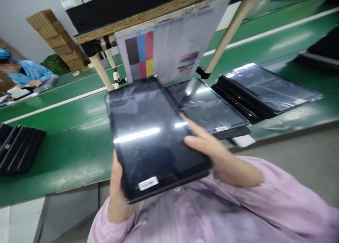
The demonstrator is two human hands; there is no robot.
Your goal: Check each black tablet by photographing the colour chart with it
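Observation:
A black tablet [150, 158], its glossy screen facing up and a small white label near the lower edge, is held in front of my chest. My left hand [118, 186] grips its left edge, with most of the fingers hidden underneath. On the right edge, my right hand [209, 144] is closed, its thumb lying over the screen. Just beyond my right hand, a film-covered tablet [214, 108] lies on the green bench. Another film-covered tablet [272, 84] rests farther right, beside black folded covers [238, 96].
A wooden-legged stand [219, 38] holds a printed sheet [169, 45] behind the tablet. Several black devices [19, 149] stand in a row at left on the green bench [76, 147]. A person in blue [31, 71] sits across it, near stacked cardboard [55, 38].

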